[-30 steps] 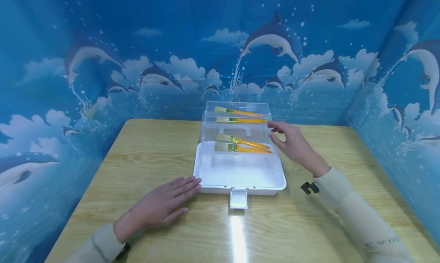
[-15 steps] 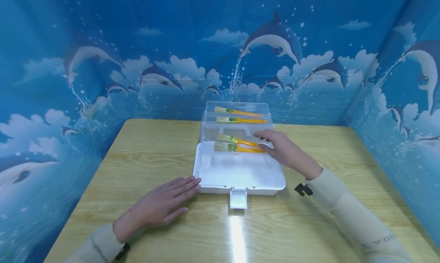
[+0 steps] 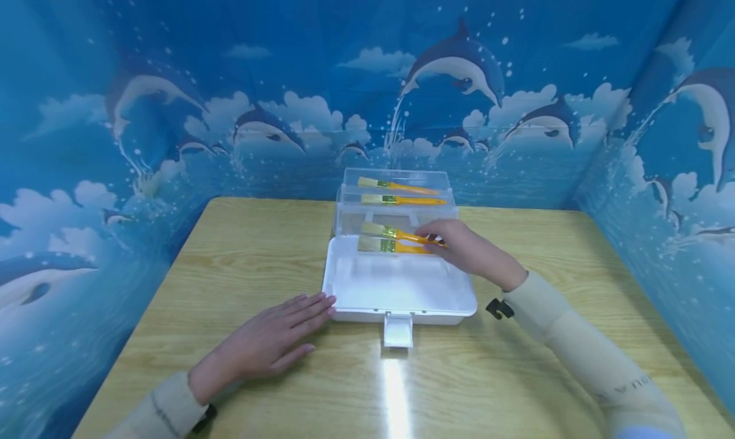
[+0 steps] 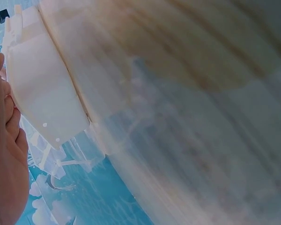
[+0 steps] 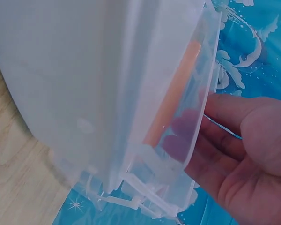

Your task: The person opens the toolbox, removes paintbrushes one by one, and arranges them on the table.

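Note:
A white box (image 3: 402,289) stands open on the table, with a clear tiered tray (image 3: 350,225) raised at its back. Two paintbrushes with orange handles lie in the lower tier. My right hand (image 3: 462,247) pinches the handle of the rear paintbrush (image 3: 389,231) of this pair, while the front paintbrush (image 3: 387,245) lies alongside, its handle end hidden by the hand. In the right wrist view, fingertips show through the clear tray wall (image 5: 208,93) near an orange handle (image 5: 175,93). My left hand (image 3: 267,340) lies with straight fingers, fingertips at the box's front left corner.
Two more paintbrushes rest in the upper tiers, one at the top (image 3: 396,186) and another below it (image 3: 402,200). A white latch (image 3: 399,330) hangs from the box front. Blue dolphin-print cloth (image 3: 258,75) surrounds the wooden table (image 3: 252,241) behind and at the sides.
My right hand has moved left from beside the tray onto the lower brush handles, and its fingers have closed on the rear paintbrush. My left hand has stayed put.

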The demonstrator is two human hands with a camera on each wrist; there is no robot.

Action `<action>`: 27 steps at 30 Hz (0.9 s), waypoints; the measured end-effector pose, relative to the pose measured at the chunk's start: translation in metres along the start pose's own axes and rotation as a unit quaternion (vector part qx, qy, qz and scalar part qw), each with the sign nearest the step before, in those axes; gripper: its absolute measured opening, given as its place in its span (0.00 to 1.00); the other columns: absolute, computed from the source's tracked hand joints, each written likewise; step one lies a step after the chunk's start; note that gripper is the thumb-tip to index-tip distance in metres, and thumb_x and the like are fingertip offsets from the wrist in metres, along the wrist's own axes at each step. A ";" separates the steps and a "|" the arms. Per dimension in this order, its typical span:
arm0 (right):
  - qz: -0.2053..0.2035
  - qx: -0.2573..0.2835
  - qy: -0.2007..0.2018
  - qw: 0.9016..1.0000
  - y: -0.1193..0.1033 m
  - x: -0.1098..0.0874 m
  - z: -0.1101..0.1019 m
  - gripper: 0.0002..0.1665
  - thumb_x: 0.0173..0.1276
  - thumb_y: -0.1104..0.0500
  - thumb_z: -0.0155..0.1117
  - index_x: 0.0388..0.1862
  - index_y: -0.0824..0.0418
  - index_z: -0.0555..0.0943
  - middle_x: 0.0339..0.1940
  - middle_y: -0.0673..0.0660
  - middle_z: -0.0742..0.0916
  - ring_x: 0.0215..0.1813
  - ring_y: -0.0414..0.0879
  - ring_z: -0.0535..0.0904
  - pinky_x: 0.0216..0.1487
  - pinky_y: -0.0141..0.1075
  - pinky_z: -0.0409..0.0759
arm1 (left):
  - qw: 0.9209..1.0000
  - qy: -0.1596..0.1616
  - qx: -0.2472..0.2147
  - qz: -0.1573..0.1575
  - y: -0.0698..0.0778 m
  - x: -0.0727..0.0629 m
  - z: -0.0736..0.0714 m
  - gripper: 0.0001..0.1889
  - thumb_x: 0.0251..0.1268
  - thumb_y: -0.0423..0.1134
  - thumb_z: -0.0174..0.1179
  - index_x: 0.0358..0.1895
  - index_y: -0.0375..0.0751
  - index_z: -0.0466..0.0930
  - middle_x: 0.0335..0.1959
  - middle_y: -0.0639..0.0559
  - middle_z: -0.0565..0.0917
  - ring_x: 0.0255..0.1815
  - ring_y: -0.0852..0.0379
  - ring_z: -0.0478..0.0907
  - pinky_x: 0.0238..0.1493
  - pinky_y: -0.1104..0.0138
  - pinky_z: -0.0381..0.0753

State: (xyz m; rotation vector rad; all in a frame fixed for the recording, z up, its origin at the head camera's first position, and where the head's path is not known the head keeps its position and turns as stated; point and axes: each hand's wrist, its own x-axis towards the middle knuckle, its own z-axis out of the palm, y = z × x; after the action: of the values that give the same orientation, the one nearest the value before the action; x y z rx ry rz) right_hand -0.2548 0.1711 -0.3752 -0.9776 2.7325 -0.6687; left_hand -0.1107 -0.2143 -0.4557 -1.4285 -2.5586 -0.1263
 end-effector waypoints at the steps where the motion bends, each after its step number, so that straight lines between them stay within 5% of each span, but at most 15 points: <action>1: -0.003 0.001 -0.004 1.000 0.000 0.001 0.000 0.17 0.72 0.67 0.65 0.59 0.63 0.84 0.53 0.57 0.89 0.50 0.47 0.85 0.51 0.43 0.88 | 1.000 0.000 0.000 0.000 0.000 0.000 0.000 0.32 0.81 0.51 0.48 0.80 0.41 0.58 0.82 0.47 0.58 0.80 0.48 0.59 0.84 0.68 0.35; 14: -0.013 -0.034 -0.038 0.999 -0.007 0.018 -0.002 0.14 0.69 0.63 0.70 0.52 0.58 0.88 0.45 0.52 0.91 0.45 0.43 0.86 0.49 0.41 0.88 | 1.000 0.007 -0.007 -0.009 0.000 0.000 -0.001 0.31 0.80 0.51 0.49 0.80 0.42 0.59 0.82 0.49 0.58 0.81 0.51 0.58 0.84 0.67 0.38; 27: -0.014 -0.065 -0.067 0.996 -0.011 0.027 -0.001 0.14 0.70 0.66 0.68 0.53 0.59 0.88 0.47 0.54 0.91 0.46 0.44 0.86 0.50 0.40 0.88 | 1.000 -0.012 -0.016 -0.020 0.001 0.000 -0.002 0.32 0.81 0.51 0.48 0.81 0.45 0.56 0.83 0.50 0.56 0.81 0.50 0.57 0.84 0.70 0.33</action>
State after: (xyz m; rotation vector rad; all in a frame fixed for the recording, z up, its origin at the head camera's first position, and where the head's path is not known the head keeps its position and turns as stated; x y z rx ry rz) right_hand -0.2697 0.1473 -0.3696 -1.0508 2.6754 -0.4179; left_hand -0.1100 -0.2140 -0.4541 -1.3991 -2.6156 -0.1574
